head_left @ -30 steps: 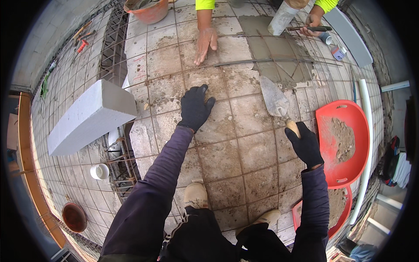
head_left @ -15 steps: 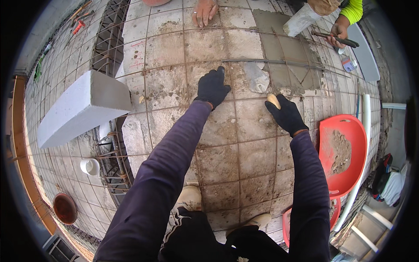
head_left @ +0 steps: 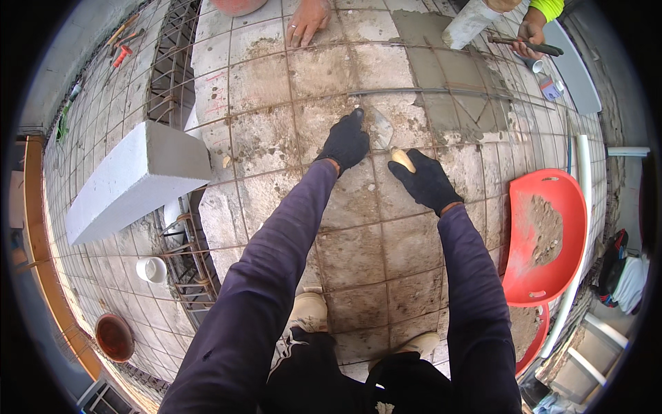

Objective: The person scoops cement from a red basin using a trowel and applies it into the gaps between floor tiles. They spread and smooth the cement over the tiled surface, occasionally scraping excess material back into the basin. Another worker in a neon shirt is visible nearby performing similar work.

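Observation:
My right hand [head_left: 429,181], in a black glove, is closed round the pale wooden handle [head_left: 403,161] of a trowel. The trowel's blade [head_left: 381,130] lies low over the concrete slab, between the bars of a rusty steel mesh [head_left: 381,222]. Just left of the blade is my left hand [head_left: 345,141], also gloved. One of its fingers stretches forward, and nothing shows in its grasp; the undersides of the fingers are hidden. Smooth wet grey mortar [head_left: 441,83] covers the slab ahead and to the right.
A co-worker's bare hand [head_left: 308,23] rests at the far edge; another hand [head_left: 529,36] grips a dark-handled tool. Red tubs [head_left: 578,241] with sandy material stand at right. A white foam block [head_left: 141,181], a white cup [head_left: 152,270] and a brown bowl [head_left: 114,337] sit left.
My right hand has moved left with the trowel, bringing its blade from the mortar's edge to beside my left hand. The left hand has shifted slightly right. The view has shifted a little.

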Demonstrator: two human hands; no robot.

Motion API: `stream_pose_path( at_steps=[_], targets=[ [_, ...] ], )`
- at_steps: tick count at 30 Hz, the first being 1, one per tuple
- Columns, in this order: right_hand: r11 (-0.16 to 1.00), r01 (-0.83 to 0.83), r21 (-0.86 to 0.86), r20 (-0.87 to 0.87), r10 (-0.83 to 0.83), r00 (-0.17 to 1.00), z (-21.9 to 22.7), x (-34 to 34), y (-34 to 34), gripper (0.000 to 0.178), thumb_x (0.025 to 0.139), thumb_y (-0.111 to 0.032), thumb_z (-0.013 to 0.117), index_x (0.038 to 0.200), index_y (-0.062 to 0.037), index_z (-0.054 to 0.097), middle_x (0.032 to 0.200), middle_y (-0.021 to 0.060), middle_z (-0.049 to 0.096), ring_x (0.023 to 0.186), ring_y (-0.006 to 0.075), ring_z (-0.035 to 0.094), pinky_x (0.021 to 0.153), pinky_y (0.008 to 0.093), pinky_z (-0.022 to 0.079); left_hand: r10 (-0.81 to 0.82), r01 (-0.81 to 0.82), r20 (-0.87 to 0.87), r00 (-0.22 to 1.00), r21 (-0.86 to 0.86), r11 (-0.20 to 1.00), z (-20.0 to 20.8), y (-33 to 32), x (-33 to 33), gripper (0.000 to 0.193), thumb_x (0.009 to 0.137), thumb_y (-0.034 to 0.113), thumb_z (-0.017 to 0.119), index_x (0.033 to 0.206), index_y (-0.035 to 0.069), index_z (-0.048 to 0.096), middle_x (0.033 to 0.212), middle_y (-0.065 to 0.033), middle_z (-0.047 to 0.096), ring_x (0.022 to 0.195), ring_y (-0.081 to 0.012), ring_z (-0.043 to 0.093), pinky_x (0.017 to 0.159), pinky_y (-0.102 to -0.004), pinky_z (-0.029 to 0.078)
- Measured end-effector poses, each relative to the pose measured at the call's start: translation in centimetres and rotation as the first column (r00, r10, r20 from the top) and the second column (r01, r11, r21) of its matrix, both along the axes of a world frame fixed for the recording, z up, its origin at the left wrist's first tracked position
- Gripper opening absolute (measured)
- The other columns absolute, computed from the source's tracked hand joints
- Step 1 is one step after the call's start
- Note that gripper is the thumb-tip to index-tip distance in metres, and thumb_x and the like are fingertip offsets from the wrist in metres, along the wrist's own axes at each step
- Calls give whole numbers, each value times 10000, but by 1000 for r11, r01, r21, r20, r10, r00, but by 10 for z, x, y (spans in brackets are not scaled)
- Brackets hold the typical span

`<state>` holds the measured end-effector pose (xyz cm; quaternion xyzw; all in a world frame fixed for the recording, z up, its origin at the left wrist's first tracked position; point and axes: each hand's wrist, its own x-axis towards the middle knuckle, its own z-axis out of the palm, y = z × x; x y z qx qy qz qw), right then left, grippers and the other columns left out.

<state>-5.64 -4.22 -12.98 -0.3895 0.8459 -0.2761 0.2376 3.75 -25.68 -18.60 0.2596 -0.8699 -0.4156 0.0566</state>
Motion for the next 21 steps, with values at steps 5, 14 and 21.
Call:
stream_pose_path(
  at_steps=[5,14,21],
  targets=[
    [996,10,84,38,-13,999,12,-16,4,447,963,-465,745,1093,-40,702,904,158,725,799,305,715,731,417,547,132,-132,-58,990,-2,991,33,1,43,710,938,292,689,1523,-26,441,1377,-301,578,1269,-464,582,1091,-504,467],
    [979,-35,202,94,16,995,34,-46,24,497,940,-528,710,1080,-52,714,1067,197,722,1019,382,685,909,455,514,162,-212,-170,972,-341,916,54,52,182,659,931,256,789,1474,4,514,1362,-232,618,1251,-405,600,1044,-489,496],
    [986,105,128,56,-113,992,38,-48,47,512,937,-536,735,1073,-44,703,963,169,727,902,310,718,811,431,545,138,-134,-5,990,-275,952,65,111,260,699,914,253,804,1498,23,496,1410,-236,572,1320,-416,534,1102,-513,436]
  ],
)
